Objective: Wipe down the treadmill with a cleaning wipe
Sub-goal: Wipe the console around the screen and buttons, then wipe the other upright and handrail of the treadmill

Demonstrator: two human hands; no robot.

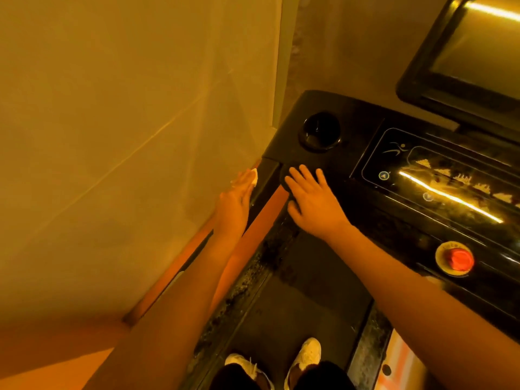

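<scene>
I stand on a black treadmill, its console [351,130] ahead on the right. My left hand [236,198] lies stretched along the outer side of the left handrail [267,175], with a white cleaning wipe [253,177] under its fingertips, pressed against the rail near where it joins the console. My right hand [309,198] rests flat, fingers spread, on the console's near left corner, holding nothing. The wipe is mostly hidden by my fingers.
A pale wall [126,136] runs close along the left of the rail. The console carries a round cup holder [319,130], a glossy control panel [439,175], a red stop button [457,258] and a screen [478,52]. My white shoes [306,353] stand on the belt [304,299].
</scene>
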